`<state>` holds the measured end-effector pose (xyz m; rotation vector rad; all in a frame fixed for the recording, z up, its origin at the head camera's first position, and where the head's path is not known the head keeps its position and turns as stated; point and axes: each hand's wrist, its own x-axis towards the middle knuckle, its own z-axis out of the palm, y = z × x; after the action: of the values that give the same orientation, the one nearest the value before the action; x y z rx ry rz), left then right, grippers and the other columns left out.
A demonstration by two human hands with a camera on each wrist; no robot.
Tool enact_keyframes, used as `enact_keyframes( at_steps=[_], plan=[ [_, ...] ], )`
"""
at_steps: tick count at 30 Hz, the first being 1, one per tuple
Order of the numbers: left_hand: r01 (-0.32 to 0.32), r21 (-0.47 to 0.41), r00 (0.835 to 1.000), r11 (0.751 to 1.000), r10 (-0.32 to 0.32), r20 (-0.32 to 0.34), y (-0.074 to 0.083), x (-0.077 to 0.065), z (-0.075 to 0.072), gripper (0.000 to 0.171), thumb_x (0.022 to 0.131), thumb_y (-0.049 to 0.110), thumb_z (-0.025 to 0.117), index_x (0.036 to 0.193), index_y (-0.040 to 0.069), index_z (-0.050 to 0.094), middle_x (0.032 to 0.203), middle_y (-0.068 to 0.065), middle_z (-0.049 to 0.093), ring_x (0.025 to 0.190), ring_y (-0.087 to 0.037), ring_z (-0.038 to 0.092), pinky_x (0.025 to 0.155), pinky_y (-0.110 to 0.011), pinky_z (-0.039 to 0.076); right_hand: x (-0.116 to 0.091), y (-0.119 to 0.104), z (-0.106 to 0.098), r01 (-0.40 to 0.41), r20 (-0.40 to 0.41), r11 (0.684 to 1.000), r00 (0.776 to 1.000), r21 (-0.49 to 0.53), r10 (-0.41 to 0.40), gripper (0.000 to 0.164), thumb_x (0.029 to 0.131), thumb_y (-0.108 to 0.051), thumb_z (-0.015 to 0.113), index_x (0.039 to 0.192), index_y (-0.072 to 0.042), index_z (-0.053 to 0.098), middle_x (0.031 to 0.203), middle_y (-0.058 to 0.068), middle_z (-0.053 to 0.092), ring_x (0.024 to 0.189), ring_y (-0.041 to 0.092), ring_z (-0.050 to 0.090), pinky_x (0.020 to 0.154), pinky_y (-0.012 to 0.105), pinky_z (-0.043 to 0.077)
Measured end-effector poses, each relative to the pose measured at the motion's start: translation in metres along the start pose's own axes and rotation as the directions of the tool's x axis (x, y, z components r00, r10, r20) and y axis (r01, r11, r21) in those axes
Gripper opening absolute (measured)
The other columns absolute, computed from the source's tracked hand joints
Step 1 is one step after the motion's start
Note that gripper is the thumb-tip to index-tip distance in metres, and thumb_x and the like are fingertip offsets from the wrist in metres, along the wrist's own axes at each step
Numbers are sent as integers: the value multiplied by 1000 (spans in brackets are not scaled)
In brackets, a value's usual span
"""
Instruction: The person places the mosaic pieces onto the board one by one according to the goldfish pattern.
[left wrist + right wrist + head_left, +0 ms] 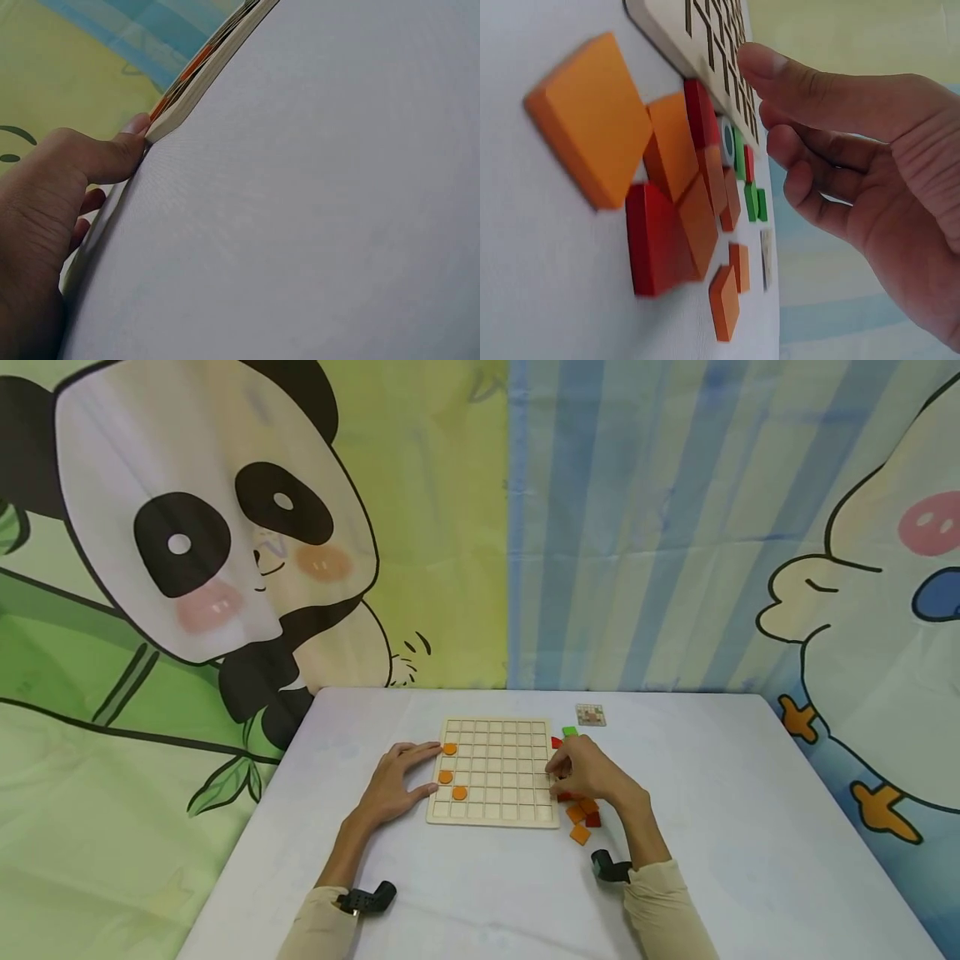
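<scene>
Panda print [217, 460], at far left, on a cloth behind the table [750, 827]. Left hand [390, 785]: laid at the board's left edge, fingers extended and spread from the thumb, the thumb touching the rim near the front corner; no piece pinched. Black wrist unit [367, 898], one, below it at the cuff. Board [502, 777]: pale, gridded, flat at the middle of the table, front edge towards the person, side edges running away; outline near square, so a long axis cannot be told. Contents of its grid: three orange discs [460, 793], flat in their cells; two in the leftmost column, well apart, the third one column further right and nearest the front edge. Tiles, a loose group just beyond the board's right edge: orange [592, 120], red [660, 240] and green [751, 201], several leaning on or touching one another, turned at mixed angles; the nearest orange one askew to the board. White piece [727, 141] with a ring mark, among them beside the rim. Right hand [600, 768]: above the board's right edge and the tiles, fingers curled, thumb extended; whether anything is pinched cannot be told. Card [591, 715]: small, patterned, flat beyond the tiles, longer from left to right.
</scene>
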<state>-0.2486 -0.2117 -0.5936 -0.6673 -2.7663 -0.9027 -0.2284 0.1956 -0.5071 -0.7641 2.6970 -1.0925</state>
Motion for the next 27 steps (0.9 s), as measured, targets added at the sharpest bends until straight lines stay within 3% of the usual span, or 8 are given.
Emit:
enact_keyframes(
  at_steps=[10,27],
  plan=[
    [6,-27,1000,1000,-5,13,-1,-3,-5,69,92,35,88,155,27,64,162,7,61,140,-27,53,116,-62,41,-9,13,1,-70,46,997,996,-13,70,24,75,-1,98,96,1,84,81,7,77,70,12,61,65,24,56],
    [-2,-24,1000,1000,2,-1,0,0,-1,69,91,35,89,155,29,64,162,9,60,140,-25,52,114,-62,42,-16,17,-1,-143,14,989,990,-38,144,21,75,-2,99,90,-4,85,75,0,73,70,13,59,64,25,54]
  ],
)
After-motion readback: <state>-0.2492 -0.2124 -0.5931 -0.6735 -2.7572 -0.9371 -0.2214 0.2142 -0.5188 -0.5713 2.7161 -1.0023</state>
